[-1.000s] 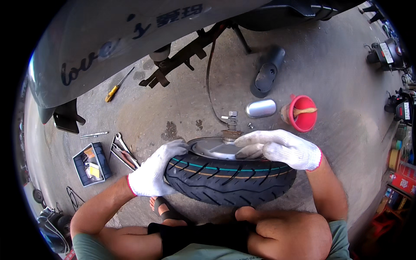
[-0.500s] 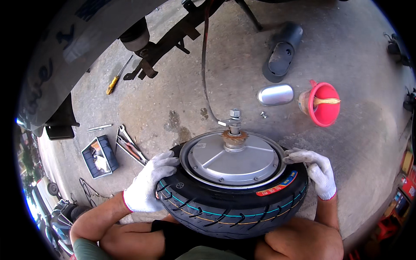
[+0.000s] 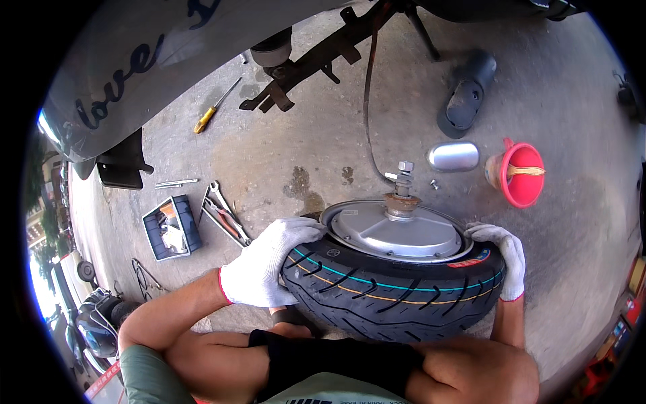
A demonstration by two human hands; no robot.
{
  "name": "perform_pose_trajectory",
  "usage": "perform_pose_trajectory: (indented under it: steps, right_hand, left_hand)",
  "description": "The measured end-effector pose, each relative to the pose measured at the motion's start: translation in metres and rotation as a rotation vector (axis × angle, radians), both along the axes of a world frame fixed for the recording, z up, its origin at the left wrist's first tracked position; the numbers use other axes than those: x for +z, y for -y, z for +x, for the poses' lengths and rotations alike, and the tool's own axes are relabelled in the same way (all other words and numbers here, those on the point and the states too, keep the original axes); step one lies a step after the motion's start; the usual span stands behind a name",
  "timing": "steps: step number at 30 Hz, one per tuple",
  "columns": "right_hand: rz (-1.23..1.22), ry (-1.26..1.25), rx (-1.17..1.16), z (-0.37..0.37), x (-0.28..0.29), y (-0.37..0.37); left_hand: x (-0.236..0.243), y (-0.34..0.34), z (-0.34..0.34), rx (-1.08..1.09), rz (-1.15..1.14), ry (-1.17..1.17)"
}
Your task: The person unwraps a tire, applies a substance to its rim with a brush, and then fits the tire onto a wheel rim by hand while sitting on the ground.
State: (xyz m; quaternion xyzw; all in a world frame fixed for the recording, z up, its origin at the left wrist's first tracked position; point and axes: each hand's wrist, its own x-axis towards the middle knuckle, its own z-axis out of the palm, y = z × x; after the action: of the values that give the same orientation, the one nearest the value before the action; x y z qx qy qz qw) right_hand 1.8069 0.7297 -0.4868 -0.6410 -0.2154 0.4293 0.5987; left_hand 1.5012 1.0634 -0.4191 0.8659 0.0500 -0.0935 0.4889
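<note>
My left hand [image 3: 270, 261], in a white knit glove, wraps round the left side of a black tyre [image 3: 390, 296] with blue and yellow lines on its tread. The matching gloved right hand [image 3: 506, 257] grips the tyre's right side. The tyre is on a silver hub motor [image 3: 397, 232], and the wheel tilts in front of my knees with its tread toward me. From the hub rises a rusty axle [image 3: 402, 185] with a nut on its end. A dark cable [image 3: 367, 114] runs from the axle up to the vehicle frame.
The vehicle's dark frame bar [image 3: 313, 67] and grey body panel [image 3: 148, 74] overhang the far left. On the concrete lie a yellow screwdriver [image 3: 205, 120], a tool tray [image 3: 192, 229], pliers [image 3: 229, 219], a silver oval cover [image 3: 454, 156], a black housing [image 3: 465, 94] and a red funnel-like container [image 3: 528, 185].
The wheel has tilted so that more tread and less of the hub face shows. Both hands keep their grip. The whole view has shifted, with floor items now further right.
</note>
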Motion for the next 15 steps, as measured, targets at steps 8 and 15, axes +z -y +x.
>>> perform_pose_trajectory:
  steps: [8, 15]
  right_hand:
    - [0.05, -0.013, -0.013, 0.002, -0.011, 0.006]
    - [0.052, -0.034, -0.019, 0.005, -0.022, 0.018]
  left_hand:
    - [0.018, -0.003, 0.01, -0.033, 0.003, -0.088]
    - [0.017, -0.009, 0.023, -0.181, -0.008, -0.044]
